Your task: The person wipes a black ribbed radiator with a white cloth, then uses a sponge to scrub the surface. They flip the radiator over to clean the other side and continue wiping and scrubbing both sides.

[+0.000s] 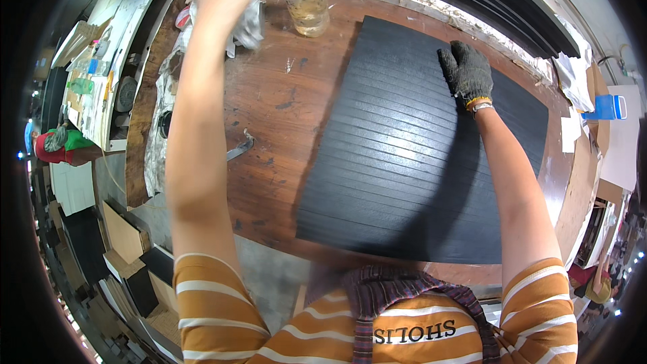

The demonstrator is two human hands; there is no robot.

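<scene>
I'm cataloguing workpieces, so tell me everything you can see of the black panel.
The black panel is a flat, roughly rectangular sheet with a slight sheen; its exact material is unclear. Thin parallel lines, like grooves, run across it from side to side. It lies flat and slightly askew on the brown table. The gloved right hand rests on its far part, and a glare patch and dark shadow cross it.
</scene>
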